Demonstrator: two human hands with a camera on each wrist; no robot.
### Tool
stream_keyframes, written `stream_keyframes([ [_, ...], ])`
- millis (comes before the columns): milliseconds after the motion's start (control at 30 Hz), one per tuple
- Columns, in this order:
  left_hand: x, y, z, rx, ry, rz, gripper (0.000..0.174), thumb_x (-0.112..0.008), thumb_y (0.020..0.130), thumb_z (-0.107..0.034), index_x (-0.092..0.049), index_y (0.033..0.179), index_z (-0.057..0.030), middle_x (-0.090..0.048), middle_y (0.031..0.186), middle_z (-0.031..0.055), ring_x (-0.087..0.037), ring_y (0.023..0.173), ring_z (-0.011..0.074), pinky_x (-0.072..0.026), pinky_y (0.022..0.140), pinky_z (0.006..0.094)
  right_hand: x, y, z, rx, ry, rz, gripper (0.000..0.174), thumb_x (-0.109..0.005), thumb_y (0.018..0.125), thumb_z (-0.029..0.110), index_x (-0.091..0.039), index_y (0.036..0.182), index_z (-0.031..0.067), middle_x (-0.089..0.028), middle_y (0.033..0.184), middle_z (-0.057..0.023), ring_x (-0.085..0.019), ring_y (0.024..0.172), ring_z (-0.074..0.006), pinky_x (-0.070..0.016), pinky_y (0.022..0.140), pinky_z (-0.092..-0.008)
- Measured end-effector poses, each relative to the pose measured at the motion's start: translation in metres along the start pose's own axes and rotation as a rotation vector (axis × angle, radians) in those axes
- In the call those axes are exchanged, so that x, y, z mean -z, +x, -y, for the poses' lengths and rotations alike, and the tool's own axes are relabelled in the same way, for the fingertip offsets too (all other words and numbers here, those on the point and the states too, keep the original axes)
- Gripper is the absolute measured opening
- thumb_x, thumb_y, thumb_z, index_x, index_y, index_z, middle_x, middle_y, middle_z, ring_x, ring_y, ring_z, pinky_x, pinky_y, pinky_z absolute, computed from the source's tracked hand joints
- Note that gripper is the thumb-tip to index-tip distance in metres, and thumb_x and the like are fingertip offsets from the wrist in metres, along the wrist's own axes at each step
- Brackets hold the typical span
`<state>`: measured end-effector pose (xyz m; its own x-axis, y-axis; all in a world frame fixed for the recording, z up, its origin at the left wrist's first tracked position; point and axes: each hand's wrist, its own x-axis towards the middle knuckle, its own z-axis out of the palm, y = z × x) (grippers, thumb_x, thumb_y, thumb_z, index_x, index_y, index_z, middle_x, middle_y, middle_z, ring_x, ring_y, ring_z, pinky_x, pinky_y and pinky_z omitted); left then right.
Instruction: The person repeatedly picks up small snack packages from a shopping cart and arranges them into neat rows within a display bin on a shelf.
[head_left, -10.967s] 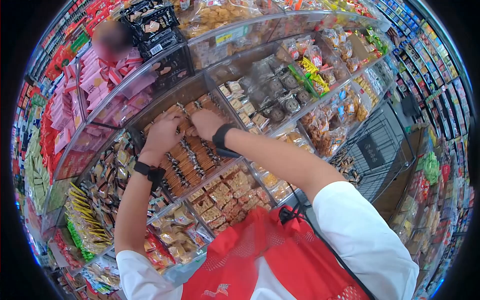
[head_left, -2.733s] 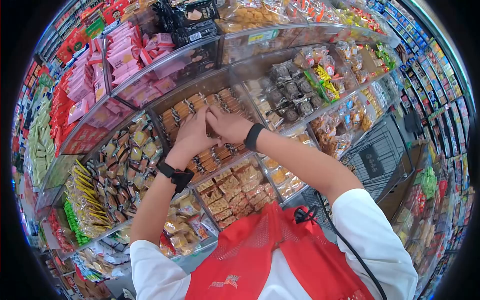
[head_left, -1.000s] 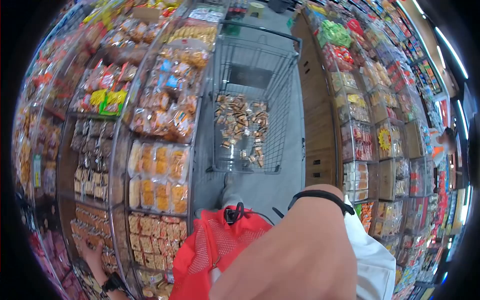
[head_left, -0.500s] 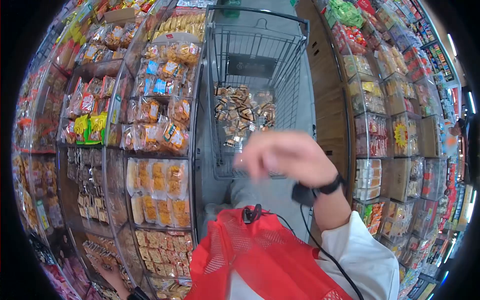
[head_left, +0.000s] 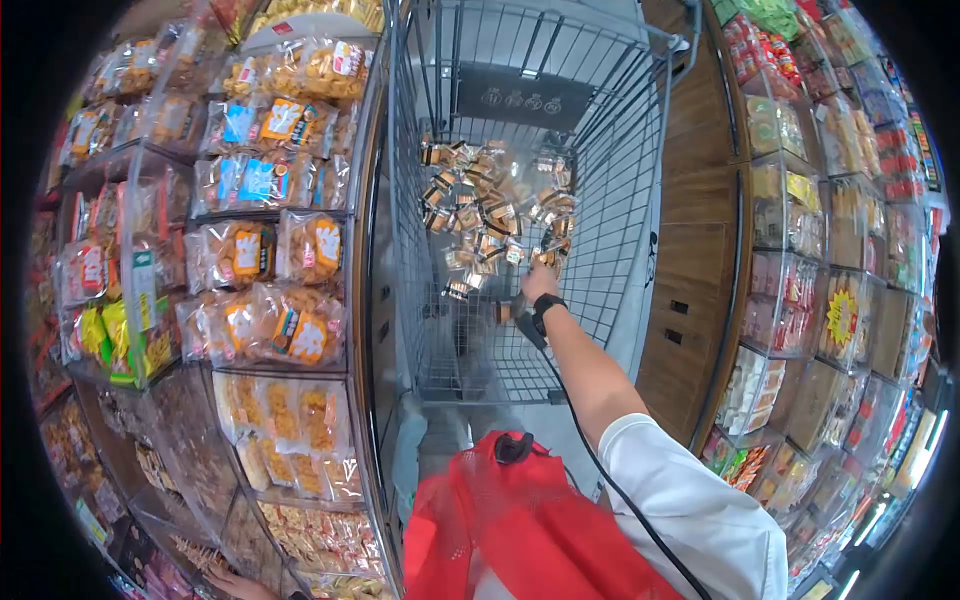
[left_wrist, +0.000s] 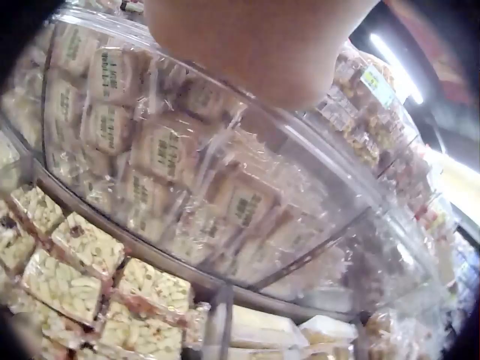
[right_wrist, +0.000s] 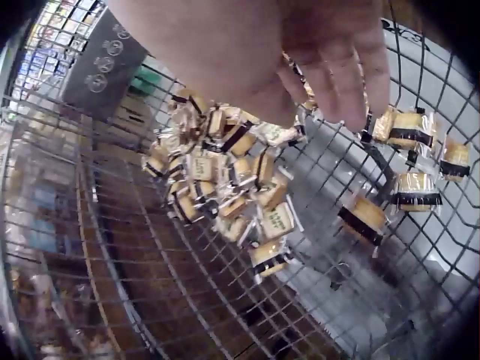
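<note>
Inside the grey wire shopping cart (head_left: 490,403), small tan-and-black packets (head_left: 494,214) in clear wrappers lie beneath and beside the right hand (head_left: 541,282); whether it or the left hand (head_left: 240,585) grips anything, I cannot tell.

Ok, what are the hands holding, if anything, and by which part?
Can't tell: wrapping shows between fingers of the right hand, any grip hidden; the left hand is unclear too.

A red mesh-patterned vest (head_left: 510,530) over a white short-sleeved top (head_left: 690,500); a dark clip (head_left: 512,448) near the neckline, a thin black cable (head_left: 640,518), a black wristband (head_left: 545,306).
</note>
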<state>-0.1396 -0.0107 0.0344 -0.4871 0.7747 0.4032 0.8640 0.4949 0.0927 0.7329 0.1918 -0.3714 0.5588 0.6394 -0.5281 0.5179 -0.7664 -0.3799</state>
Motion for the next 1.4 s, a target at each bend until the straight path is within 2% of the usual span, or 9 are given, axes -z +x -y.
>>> stream_keyframes([
  [300,0.033,-0.028,-0.142,-0.172,0.419,0.017,0.051,-0.047,0.112,-0.031,-0.050,0.147,0.0053,-0.057,0.143,0.0290,-0.059,0.126,0.0412,-0.0482,0.107,0.0494,-0.034,0.054,0.029,-0.257,0.032,0.020,0.057,-0.079,0.086,0.042,-0.063,0.116,-0.0038,-0.073,0.109,-0.0294,-0.069,0.109,-0.0462,-0.0540,0.094,-0.0502],
  [400,0.041,-0.027,-0.156,-0.167,0.463,0.020,0.050,-0.047,0.112,-0.030,-0.050,0.147,0.0068,-0.060,0.139,0.0299,-0.061,0.124,0.0411,-0.0490,0.106,0.0495,-0.019,0.038,0.036,-0.137,0.068,-0.074,0.045,-0.083,0.084,0.033,-0.068,0.109,-0.0012,-0.075,0.104,-0.0257,-0.071,0.104,-0.0419,-0.0551,0.089,-0.0498],
  [567,0.039,-0.022,-0.088,-0.211,0.492,0.011,0.048,-0.046,0.112,-0.028,-0.051,0.146,0.0055,-0.058,0.142,0.0287,-0.059,0.126,0.0412,-0.0485,0.107,0.0494,-0.008,0.022,0.067,0.124,0.161,-0.042,0.038,-0.080,0.088,0.027,-0.067,0.112,-0.0006,-0.071,0.095,-0.0257,-0.070,0.094,-0.0432,-0.0548,0.081,-0.0492],
  [733,0.043,-0.022,-0.043,-0.253,0.531,0.012,0.046,-0.044,0.112,-0.027,-0.051,0.145,0.0042,-0.055,0.145,0.0274,-0.057,0.128,0.0413,-0.0480,0.108,0.0494,-0.050,0.041,0.072,0.665,0.062,-0.012,0.032,-0.073,0.091,0.022,-0.066,0.117,0.0046,-0.069,0.111,-0.0193,-0.065,0.105,-0.0398,-0.0544,0.085,-0.0530],
  [867,0.044,-0.022,-0.014,-0.290,0.569,0.026,0.044,-0.043,0.112,-0.026,-0.051,0.145,0.0031,-0.052,0.148,0.0264,-0.056,0.130,0.0414,-0.0476,0.108,0.0494,-0.044,0.023,0.068,0.301,-0.196,0.057,0.029,-0.072,0.089,0.015,-0.064,0.113,0.0018,-0.070,0.115,-0.0218,-0.065,0.102,-0.0433,-0.0535,0.089,-0.0514],
  [967,0.041,-0.020,0.003,-0.323,0.595,0.029,0.043,-0.042,0.112,-0.025,-0.051,0.144,0.0023,-0.051,0.150,0.0256,-0.054,0.132,0.0414,-0.0473,0.109,0.0493,-0.025,0.025,0.074,0.576,-0.092,-0.032,0.028,-0.071,0.087,0.006,-0.064,0.114,0.0033,-0.069,0.110,-0.0200,-0.066,0.102,-0.0424,-0.0540,0.087,-0.0510],
  [1000,0.041,-0.019,0.010,-0.338,0.613,0.032,0.043,-0.042,0.112,-0.025,-0.051,0.144,0.0021,-0.050,0.151,0.0254,-0.054,0.132,0.0415,-0.0472,0.109,0.0493,-0.023,0.038,0.076,0.621,-0.080,0.106,0.028,-0.070,0.084,-0.001,-0.067,0.111,0.0044,-0.068,0.107,-0.0181,-0.067,0.101,-0.0417,-0.0540,0.086,-0.0497],
  [1267,0.047,-0.019,0.023,-0.417,0.681,0.039,0.037,-0.039,0.110,-0.017,-0.052,0.140,0.0013,-0.049,0.152,0.0231,-0.052,0.134,0.0417,-0.0474,0.109,0.0499,-0.039,0.117,0.089,1.358,-0.755,0.155,0.018,-0.069,0.087,0.017,-0.081,0.101,0.0164,-0.061,0.134,-0.0005,-0.056,0.127,-0.0249,-0.0521,0.101,-0.0392],
  [1400,0.052,-0.016,0.070,-0.293,0.885,0.065,0.038,-0.041,0.107,-0.010,-0.051,0.142,0.0000,-0.052,0.147,0.0231,-0.053,0.132,0.0424,-0.0492,0.106,0.0503,-0.021,0.109,0.107,1.300,-0.832,0.348,0.027,-0.063,0.093,0.017,-0.076,0.117,0.0154,-0.062,0.135,-0.0025,-0.059,0.125,-0.0255,-0.0522,0.103,-0.0398],
])
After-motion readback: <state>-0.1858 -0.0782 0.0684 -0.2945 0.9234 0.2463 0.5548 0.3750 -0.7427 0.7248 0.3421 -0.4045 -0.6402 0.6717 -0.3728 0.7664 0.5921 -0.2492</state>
